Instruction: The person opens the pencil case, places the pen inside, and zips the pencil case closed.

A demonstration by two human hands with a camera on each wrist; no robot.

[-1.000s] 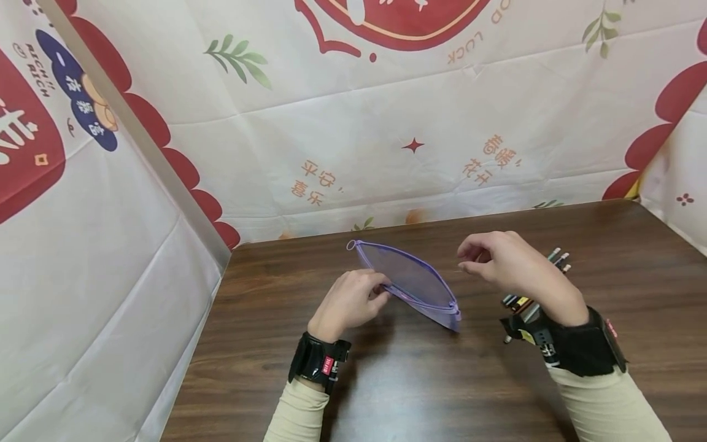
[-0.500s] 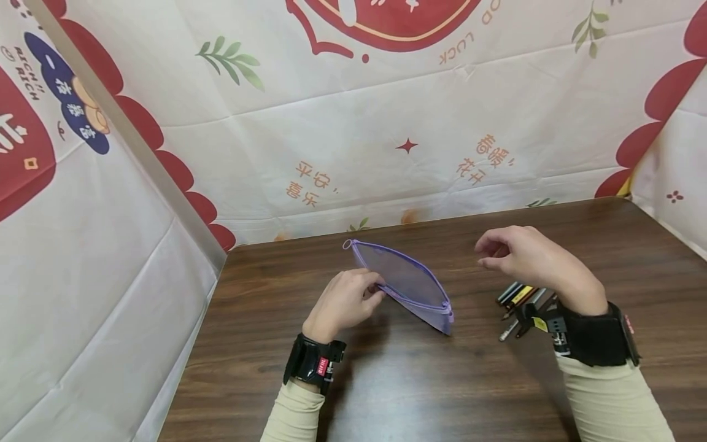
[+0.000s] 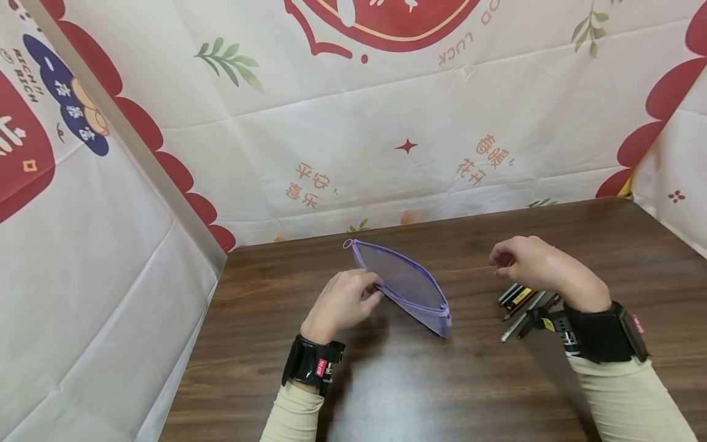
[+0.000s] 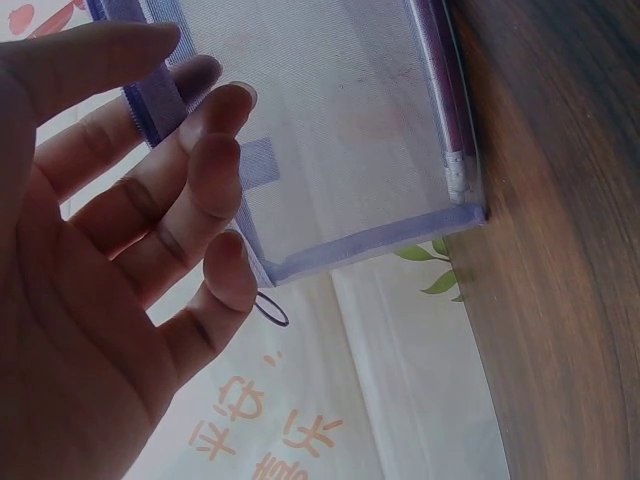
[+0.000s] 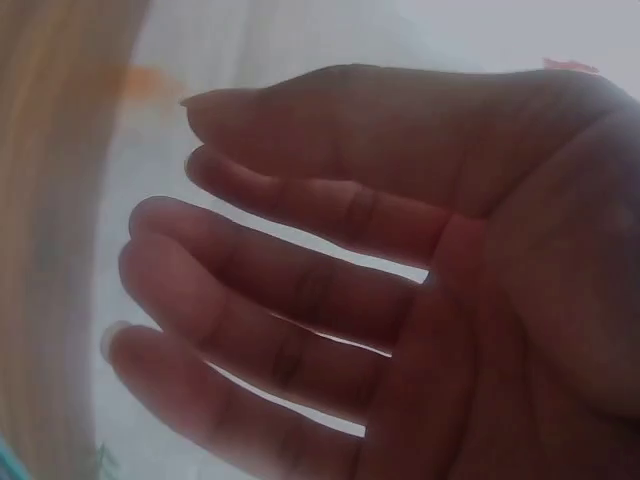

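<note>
A purple mesh zip pouch (image 3: 411, 282) stands slanted on the table, its zipped mouth spread wide. My left hand (image 3: 343, 299) pinches the near edge of that mouth between thumb and fingers. Through the mesh in the left wrist view, a dark pencil (image 4: 450, 110) with a pale end lies along the pouch's bottom seam. Over to the right, several pencils (image 3: 520, 299) lie in a loose bunch on the wood. My right hand (image 3: 533, 264) hovers just above them, fingers loosely bent and holding nothing, and its wrist hides part of the bunch.
The brown wooden table (image 3: 265, 380) runs back to a white printed cloth (image 3: 353, 123) hung behind it. More cloth (image 3: 110, 294) closes off the left side, and another cloth panel (image 3: 676, 159) stands at the right edge.
My right hand has moved right, away from the pouch, and has come down a little near the pencils. The left hand keeps its pinch on the pouch.
</note>
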